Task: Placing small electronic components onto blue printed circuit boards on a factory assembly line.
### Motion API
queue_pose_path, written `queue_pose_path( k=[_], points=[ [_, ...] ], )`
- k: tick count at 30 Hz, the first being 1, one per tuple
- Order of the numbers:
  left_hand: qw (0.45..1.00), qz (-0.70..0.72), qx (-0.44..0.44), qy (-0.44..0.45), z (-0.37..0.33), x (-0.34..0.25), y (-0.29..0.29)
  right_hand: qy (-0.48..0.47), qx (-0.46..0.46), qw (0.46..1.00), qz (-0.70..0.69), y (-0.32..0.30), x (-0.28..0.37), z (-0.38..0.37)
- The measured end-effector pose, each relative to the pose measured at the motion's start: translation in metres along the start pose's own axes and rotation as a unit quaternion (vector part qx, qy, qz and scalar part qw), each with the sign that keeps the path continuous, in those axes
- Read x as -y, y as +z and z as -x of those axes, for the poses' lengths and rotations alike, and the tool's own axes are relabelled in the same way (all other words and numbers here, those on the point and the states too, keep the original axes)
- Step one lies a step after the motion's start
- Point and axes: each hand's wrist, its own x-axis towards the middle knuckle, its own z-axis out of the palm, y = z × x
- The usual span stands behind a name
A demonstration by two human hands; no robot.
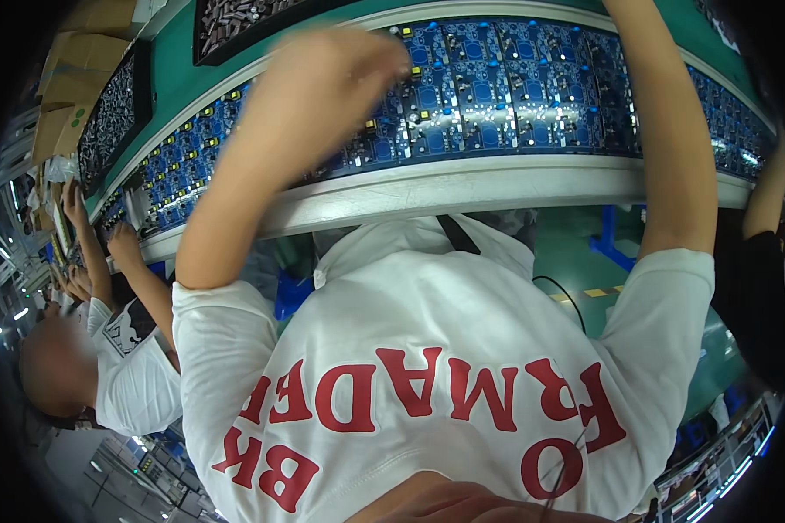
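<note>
My left hand (327, 87) is over the blue circuit boards (484, 91), which lie in a long row on the line in front of me. Motion blurs this hand, but its fingers look curled and pinched together beside a small yellow component (415, 73) on a board. Whatever the fingertips hold, if anything, is hidden. More yellow components dot the boards to the left; those to the right of my left hand show mostly none. My right forearm (672, 131) reaches across the boards and leaves the top edge, so the right hand is out of the picture.
A pale metal rail (462, 187) borders the boards on my side. Beyond them stand a black tray (202, 54) of brown cylindrical parts and another dark tray (139, 109) of small parts. Cardboard boxes (83, 65) are far left. Co-workers sit at left and right, one hand (124, 242) near the boards.
</note>
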Motion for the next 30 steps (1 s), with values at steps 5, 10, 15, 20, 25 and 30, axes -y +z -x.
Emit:
queue_pose_path(
  k=[5,10,15,20,25,30],
  points=[
    [0.979,-0.057,-0.135,-0.144,-0.064,0.073,-0.032,-0.068,0.119,0.983,-0.125,-0.02,0.076,0.05],
    [0.993,-0.018,-0.082,-0.085,-0.094,0.106,-0.013,-0.134,0.238,0.96,-0.056,-0.025,0.098,0.09],
    [0.987,-0.119,-0.093,-0.058,-0.093,0.101,-0.005,-0.123,0.237,0.963,-0.022,-0.017,0.096,0.092],
    [0.984,-0.083,-0.154,-0.031,-0.085,0.106,-0.011,-0.131,0.247,0.96,-0.016,-0.018,0.1,0.088],
    [0.987,0.0,-0.16,0.016,-0.064,0.063,-0.016,-0.118,0.253,0.96,-0.01,-0.018,0.098,0.09],
    [0.993,0.097,-0.057,0.033,-0.042,0.026,-0.028,-0.173,0.215,0.961,-0.009,-0.018,0.094,0.092]
  ],
)
